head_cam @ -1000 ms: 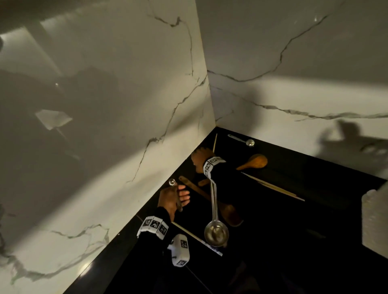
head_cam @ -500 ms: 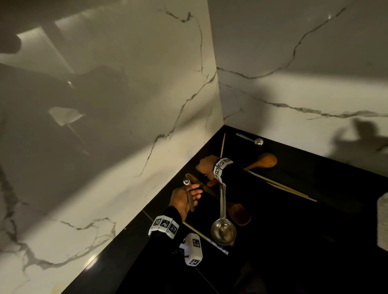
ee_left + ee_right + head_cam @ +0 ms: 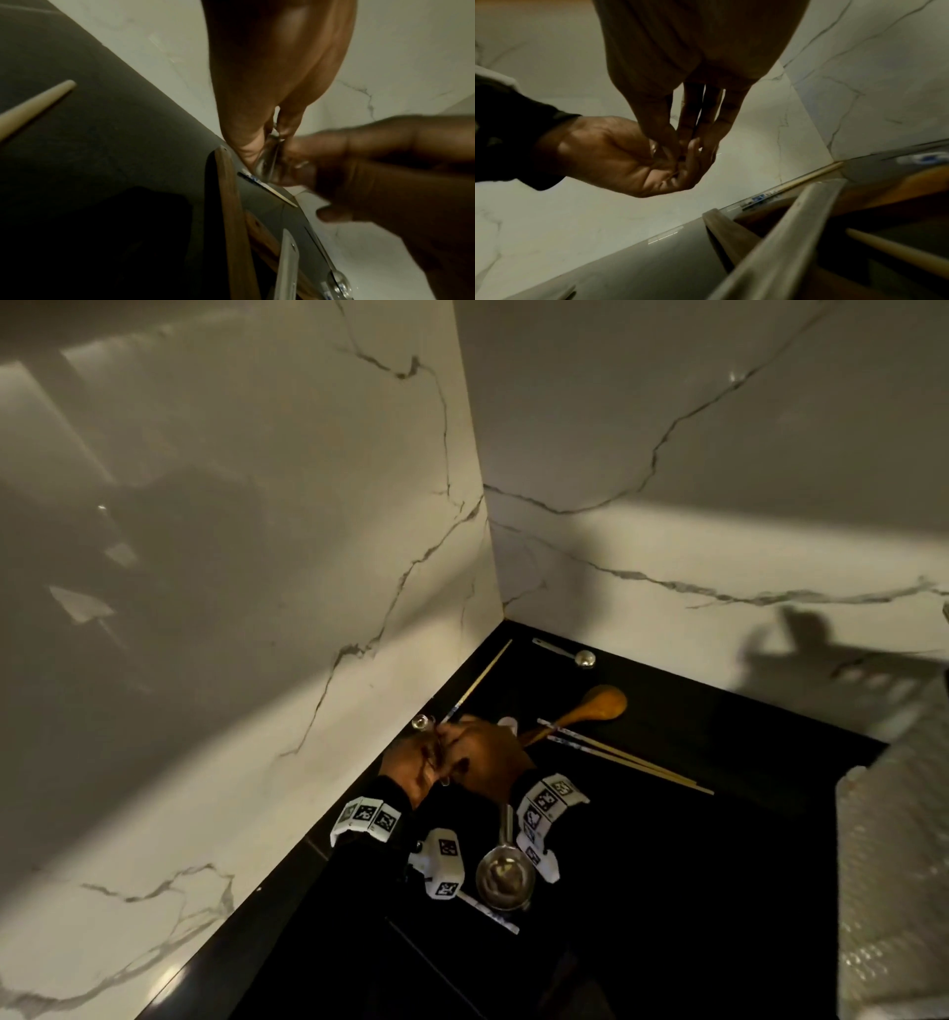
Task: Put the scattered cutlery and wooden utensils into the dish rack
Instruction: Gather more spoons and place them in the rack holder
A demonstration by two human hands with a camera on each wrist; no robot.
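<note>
My left hand (image 3: 411,762) grips a small metal spoon (image 3: 420,722) by the wall; its metal shows between the fingers (image 3: 270,162) in the left wrist view. My right hand (image 3: 482,752) lies over the left, and its fingertips (image 3: 680,146) pinch into the left palm at that spoon. A steel ladle (image 3: 506,875) lies just below the wrists. A wooden spatula (image 3: 231,213) lies under the hands. A wooden spoon (image 3: 606,703), a chopstick pair (image 3: 626,757), a single chopstick (image 3: 482,680) and another small metal spoon (image 3: 565,652) lie on the black counter (image 3: 693,891). The white dish rack (image 3: 893,839) stands at the right edge.
Marble walls (image 3: 257,660) meet in a corner right behind the hands. A white chopstick (image 3: 490,911) lies beneath the ladle bowl. The counter between the chopstick pair and the rack is dark, bare surface.
My right hand has left the spatula's end and come over onto my left hand. The left hand has kept hold of the small spoon.
</note>
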